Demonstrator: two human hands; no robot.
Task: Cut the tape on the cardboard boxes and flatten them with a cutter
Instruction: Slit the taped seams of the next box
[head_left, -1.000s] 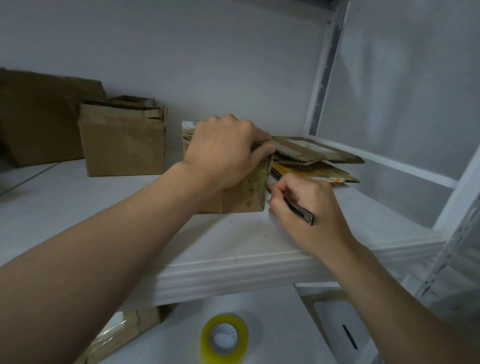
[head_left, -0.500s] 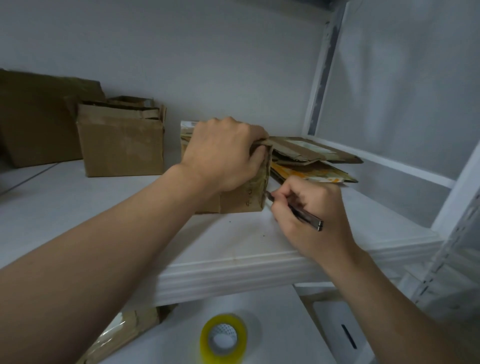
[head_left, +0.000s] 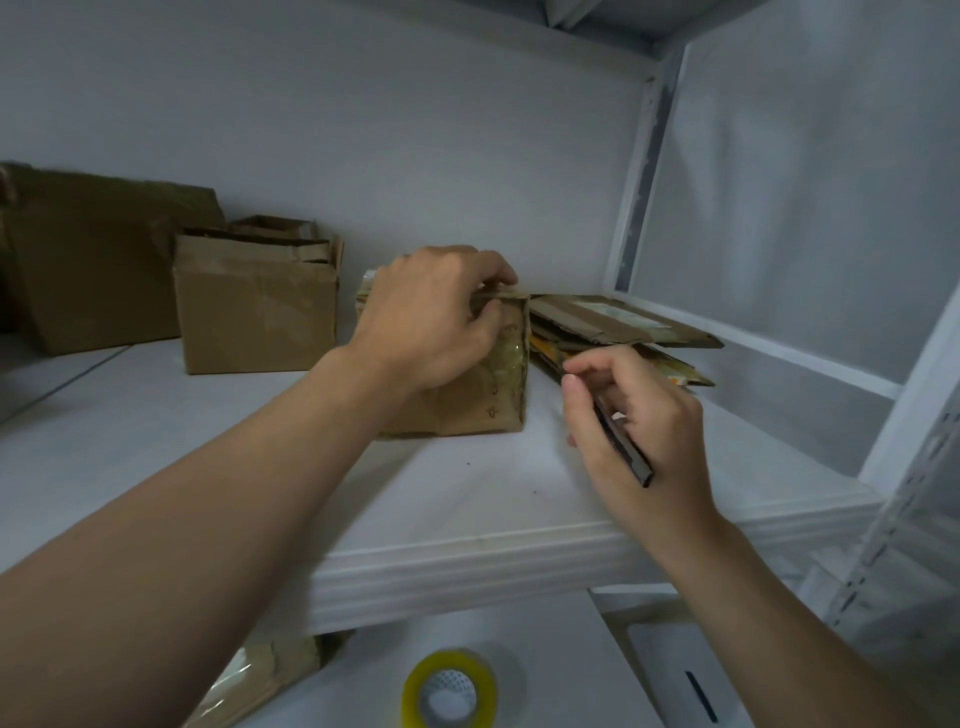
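The small box (head_left: 483, 400) stands upright on the white shelf (head_left: 467, 551). The left hand (head_left: 431, 322) grips its top right corner, fingers curled over the top edge and thumb on the near face. Just right of the box, not touching it, the right hand (head_left: 639, 415) holds the cutter (head_left: 626, 449) like a pen. The cutter's long body slants from the heel of the hand up towards the box's right vertical edge. The blade tip is hidden behind the fingers.

The taped seam to cut probably lies on that right side, so the right hand is nearer and need only move left. Glossy clear tape covers the near face, over faint handwritten marks that cannot be read. Right of the box lies flattened cardboard (head_left: 613, 322) with a pale label, also unreadable.
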